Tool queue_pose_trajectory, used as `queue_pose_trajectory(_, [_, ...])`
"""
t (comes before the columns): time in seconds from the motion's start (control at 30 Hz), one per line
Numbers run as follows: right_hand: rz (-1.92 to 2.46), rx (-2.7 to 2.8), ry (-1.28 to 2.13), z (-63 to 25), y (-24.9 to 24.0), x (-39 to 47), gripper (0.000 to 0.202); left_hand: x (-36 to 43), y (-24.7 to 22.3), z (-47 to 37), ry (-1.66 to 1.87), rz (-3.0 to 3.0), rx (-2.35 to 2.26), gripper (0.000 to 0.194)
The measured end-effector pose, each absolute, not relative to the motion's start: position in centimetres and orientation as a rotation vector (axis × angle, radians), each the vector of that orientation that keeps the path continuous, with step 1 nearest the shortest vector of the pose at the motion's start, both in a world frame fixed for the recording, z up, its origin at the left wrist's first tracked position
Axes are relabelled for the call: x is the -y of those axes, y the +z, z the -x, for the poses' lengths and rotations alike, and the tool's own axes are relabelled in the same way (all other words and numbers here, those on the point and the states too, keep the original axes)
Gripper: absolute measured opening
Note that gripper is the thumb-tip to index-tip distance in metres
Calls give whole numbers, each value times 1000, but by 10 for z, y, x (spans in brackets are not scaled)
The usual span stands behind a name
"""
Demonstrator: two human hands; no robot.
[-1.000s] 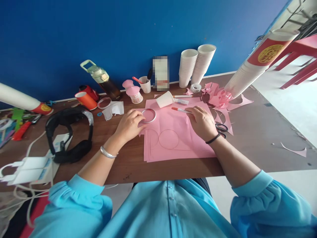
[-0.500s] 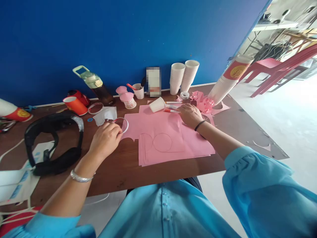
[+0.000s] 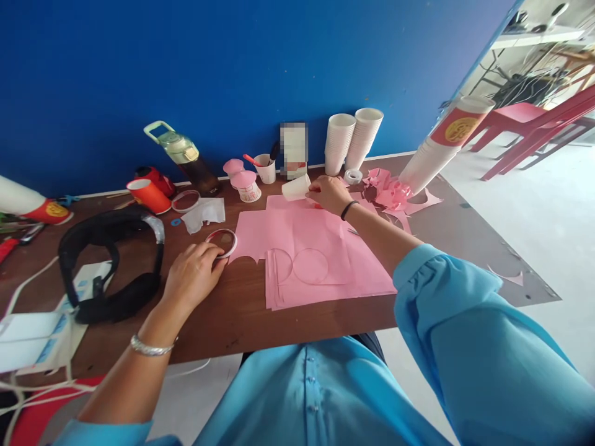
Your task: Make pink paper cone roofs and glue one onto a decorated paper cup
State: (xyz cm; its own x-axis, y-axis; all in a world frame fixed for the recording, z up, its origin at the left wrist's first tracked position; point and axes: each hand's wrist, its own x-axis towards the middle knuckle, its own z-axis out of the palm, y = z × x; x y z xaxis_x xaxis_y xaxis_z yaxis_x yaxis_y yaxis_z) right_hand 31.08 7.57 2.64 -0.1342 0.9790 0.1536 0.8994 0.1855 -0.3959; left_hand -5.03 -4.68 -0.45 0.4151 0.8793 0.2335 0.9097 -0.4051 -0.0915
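Observation:
My left hand (image 3: 198,267) is at the left of the pink paper, its thumb and forefinger closed at the near edge of a thin white ring (image 3: 235,243) that lies almost flat on the table. My right hand (image 3: 329,193) reaches to the back of the paper, fingers closed on the rim of a white paper cup (image 3: 295,188), which is tipped on its side. Under and beside this hand the pens are mostly hidden. Pencilled circles mark the pink paper sheets (image 3: 310,266) between my hands.
Stacked paper cups (image 3: 339,145) stand by the blue wall, with a tape roll (image 3: 353,176) before them. Pink scraps (image 3: 388,191) lie right. Two pink-topped cup models (image 3: 245,181), a pen cup (image 3: 266,170), a bottle (image 3: 186,158) and a black headset-like band (image 3: 116,306) are also there.
My right hand has moved left from the pens to the paper cup and taken its rim. My left hand has lowered the white ring from a tilt to nearly flat on the table.

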Motion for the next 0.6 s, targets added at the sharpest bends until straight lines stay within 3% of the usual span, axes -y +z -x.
queue_pose_trajectory(0.17, [1440,2170,90,-296,40,-39,23,56,4,39,-567,2444,1637,27])
queue_pose_trajectory(0.33, [977,2383,209,-260,35,10,21,51,27,2,-1013,2648,1611,76])
queue_pose_trajectory(0.47, [896,2479,-21,-253,22,31,28,39,34,-16,-869,2845,1646,57])
queue_pose_trajectory(0.6, [976,2431,-101,-272,13,36,26,27,29,-29,-866,2806,1660,56])
